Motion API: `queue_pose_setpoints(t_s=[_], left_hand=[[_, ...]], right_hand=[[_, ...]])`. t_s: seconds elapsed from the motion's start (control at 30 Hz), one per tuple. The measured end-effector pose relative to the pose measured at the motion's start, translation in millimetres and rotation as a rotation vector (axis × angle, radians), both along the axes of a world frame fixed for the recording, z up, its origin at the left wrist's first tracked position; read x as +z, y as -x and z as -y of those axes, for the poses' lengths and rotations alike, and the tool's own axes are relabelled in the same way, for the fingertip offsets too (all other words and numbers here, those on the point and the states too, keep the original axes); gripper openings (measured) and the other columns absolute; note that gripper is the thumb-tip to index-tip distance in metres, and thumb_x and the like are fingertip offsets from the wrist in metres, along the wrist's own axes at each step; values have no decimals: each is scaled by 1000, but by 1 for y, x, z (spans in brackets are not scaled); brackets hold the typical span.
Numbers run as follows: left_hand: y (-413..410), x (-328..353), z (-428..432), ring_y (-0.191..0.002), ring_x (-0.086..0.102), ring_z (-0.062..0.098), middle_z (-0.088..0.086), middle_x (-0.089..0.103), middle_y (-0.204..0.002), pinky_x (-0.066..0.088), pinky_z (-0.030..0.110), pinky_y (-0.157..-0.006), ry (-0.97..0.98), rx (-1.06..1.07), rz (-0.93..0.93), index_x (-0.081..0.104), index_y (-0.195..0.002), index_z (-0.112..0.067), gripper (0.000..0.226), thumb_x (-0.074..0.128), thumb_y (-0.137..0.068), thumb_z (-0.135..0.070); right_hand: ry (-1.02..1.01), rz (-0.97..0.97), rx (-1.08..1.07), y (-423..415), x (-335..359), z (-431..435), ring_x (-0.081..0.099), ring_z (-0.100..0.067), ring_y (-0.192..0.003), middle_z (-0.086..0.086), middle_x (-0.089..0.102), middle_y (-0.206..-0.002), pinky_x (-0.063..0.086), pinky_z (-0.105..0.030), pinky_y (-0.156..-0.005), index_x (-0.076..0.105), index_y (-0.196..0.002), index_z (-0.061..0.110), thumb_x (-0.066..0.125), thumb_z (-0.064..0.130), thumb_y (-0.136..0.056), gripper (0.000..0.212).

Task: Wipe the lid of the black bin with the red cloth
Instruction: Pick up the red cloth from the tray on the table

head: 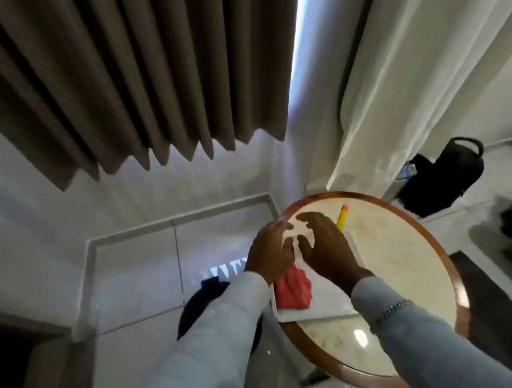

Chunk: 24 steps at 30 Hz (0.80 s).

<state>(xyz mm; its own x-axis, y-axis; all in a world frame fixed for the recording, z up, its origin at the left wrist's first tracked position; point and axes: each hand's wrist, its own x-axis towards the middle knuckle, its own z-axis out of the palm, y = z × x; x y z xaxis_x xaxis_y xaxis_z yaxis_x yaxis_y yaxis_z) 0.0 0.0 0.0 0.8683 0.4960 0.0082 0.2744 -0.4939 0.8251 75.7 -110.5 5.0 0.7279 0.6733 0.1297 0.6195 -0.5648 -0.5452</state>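
The red cloth (294, 291) lies crumpled on a white tray (323, 310) at the left side of a round table (400, 263). My left hand (271, 251) and my right hand (326, 248) hover side by side just beyond the cloth, fingers spread, holding nothing. The black bin (195, 308) stands on the floor to the left of the table; my left sleeve covers most of its lid.
A yellow pen-like object with an orange tip (342, 217) lies on the table past my right hand. A black bag (443, 178) sits on the floor at the right by the white curtain. Brown curtains hang at the back. White floor tiles lie to the left.
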Motion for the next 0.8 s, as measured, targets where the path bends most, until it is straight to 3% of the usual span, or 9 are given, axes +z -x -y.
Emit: queue_pose_setpoints(t_s=[0.07,0.17,0.33,0.43,0.5,0.6,0.67,0.73,0.8], left_hand=[[-7,-49,13,-115,58,26,10,63,-125,46,38,-103,100,61,-95,60,-119,-15,32,56,-88,-14],[-14,-128,29,-124,51,28,11,57,-132,39,41,-109,31,16,-211,51,-128,-13,38,51,-90,-16],[-35,-204,16,-147,12,33,19,26,-155,1,47,-121,-447,-216,-492,25,-143,-5,69,55,-81,-11],[-42,-221,10,-135,39,36,21,51,-137,-7,52,-117,-634,-295,-506,44,-129,-2,65,63,-71,-24],[-43,-224,13,-108,60,36,17,66,-108,-2,57,-117,-698,-288,-434,58,-107,-6,45,67,-66,-24],[-44,-218,16,-87,65,34,14,69,-89,5,57,-117,-646,-247,-303,64,-87,-14,16,68,-73,-20],[-45,-209,12,-87,64,30,11,68,-89,6,52,-120,-552,-230,-302,59,-80,-18,6,64,-77,-20],[-44,-200,9,-97,62,29,10,67,-99,14,46,-119,-416,-210,-314,62,-94,-10,19,62,-77,-17],[-40,-187,5,-101,60,29,11,66,-105,37,43,-107,-231,-154,-222,62,-104,-8,28,63,-77,-11]], right_hand=[[47,-101,-40,-6,-45,9,61,-29,-113,-8,64,-127,53,-40,-93,55,-127,15,65,16,-88,40],[205,-239,-89,-11,-121,22,57,-28,-120,-7,59,-136,52,-43,-100,51,-132,17,67,23,-88,47],[282,-372,-181,-18,-201,22,58,-32,-113,-12,62,-125,49,-39,-92,55,-125,13,74,35,-83,51],[254,-422,-250,-21,-230,19,60,-36,-111,-16,64,-120,47,-35,-88,59,-121,13,79,32,-77,52],[210,-422,-276,-21,-237,19,62,-36,-110,-16,68,-118,48,-36,-90,61,-122,12,81,27,-76,52],[161,-474,-312,-22,-234,17,67,-32,-111,-15,73,-117,49,-37,-99,60,-129,12,81,18,-77,56],[154,-520,-312,-24,-223,17,68,-27,-108,-12,74,-117,48,-31,-97,62,-130,13,80,16,-79,54],[142,-534,-290,-26,-205,20,67,-21,-100,-12,75,-116,48,-29,-95,66,-125,14,79,17,-80,47],[103,-534,-261,-29,-181,23,68,-24,-99,-12,75,-111,55,-41,-97,69,-121,15,79,15,-80,43]])
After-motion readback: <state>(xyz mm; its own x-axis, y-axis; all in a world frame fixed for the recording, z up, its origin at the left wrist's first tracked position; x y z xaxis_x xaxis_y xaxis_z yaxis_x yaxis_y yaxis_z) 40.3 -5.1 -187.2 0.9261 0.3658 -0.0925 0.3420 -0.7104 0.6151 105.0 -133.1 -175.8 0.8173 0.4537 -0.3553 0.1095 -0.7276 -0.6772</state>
